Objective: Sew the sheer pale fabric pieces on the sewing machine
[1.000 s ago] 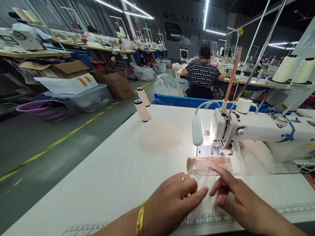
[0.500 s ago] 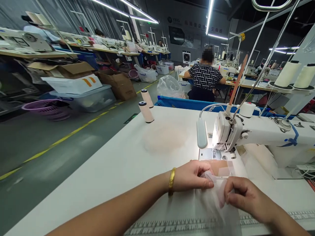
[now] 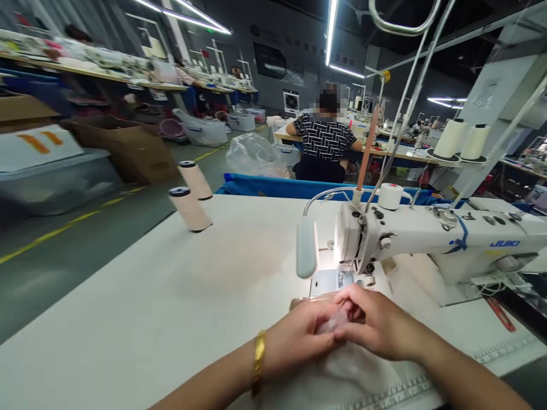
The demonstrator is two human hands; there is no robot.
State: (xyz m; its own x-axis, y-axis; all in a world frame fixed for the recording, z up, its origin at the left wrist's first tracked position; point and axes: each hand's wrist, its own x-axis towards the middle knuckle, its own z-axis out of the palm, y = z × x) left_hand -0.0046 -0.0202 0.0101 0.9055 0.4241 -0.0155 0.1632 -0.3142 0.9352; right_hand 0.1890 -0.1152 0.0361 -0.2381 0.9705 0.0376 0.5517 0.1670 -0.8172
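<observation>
Both hands meet just in front of the needle of a white sewing machine (image 3: 427, 233). My left hand (image 3: 299, 339), with a gold bracelet on the wrist, pinches a thin sheer piece of fabric (image 3: 342, 364). My right hand (image 3: 376, 324) is curled over the same fabric, fingertips touching those of the left. The fabric trails toward me across the white table (image 3: 171, 307). A brownish taped patch on the machine bed is mostly hidden under my hands.
Two beige thread cones (image 3: 190, 208) stand at the table's far left. The machine's lamp (image 3: 306, 247) hangs left of the needle. White spools (image 3: 461, 139) sit on the rack at right. A person in a patterned top (image 3: 325, 139) sits ahead. Boxes (image 3: 123, 148) line the aisle at left.
Both hands moved forward toward the needle and closed together on the sheer fabric. A second ago their fingers lay flat on the table. The view shifted right.
</observation>
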